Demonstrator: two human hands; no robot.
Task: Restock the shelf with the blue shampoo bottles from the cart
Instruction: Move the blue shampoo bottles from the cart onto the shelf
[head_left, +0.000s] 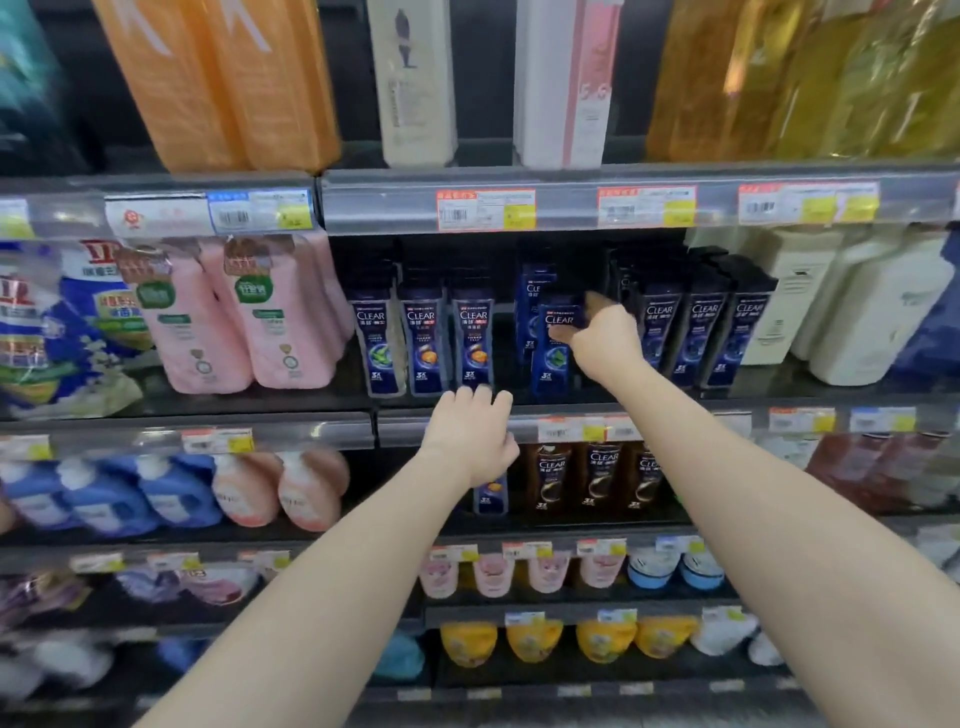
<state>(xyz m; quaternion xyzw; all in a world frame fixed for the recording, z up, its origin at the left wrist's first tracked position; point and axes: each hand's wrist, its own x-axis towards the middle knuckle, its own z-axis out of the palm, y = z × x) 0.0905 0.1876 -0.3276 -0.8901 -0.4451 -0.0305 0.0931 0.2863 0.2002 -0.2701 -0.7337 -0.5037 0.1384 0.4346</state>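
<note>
Dark blue CLEAR shampoo bottles (423, 343) stand in a row on the middle shelf (405, 425), with more of them (704, 338) to the right. In the gap between the two groups, my right hand (605, 340) grips one blue bottle (553, 353) by its upper part, upright at shelf level. Another blue bottle (532, 296) stands behind it. My left hand (475, 436) is in front of the shelf edge and holds a second blue bottle (491, 496); only that bottle's bottom shows below the hand. The cart is out of view.
Pink bottles (283, 332) stand left of the blue row and white bottles (878, 317) to its right. Brown CLEAR bottles (597, 475) fill the shelf below. Tall orange (234, 83) and white bottles (415, 78) stand on the shelf above. Price tags line the shelf edges.
</note>
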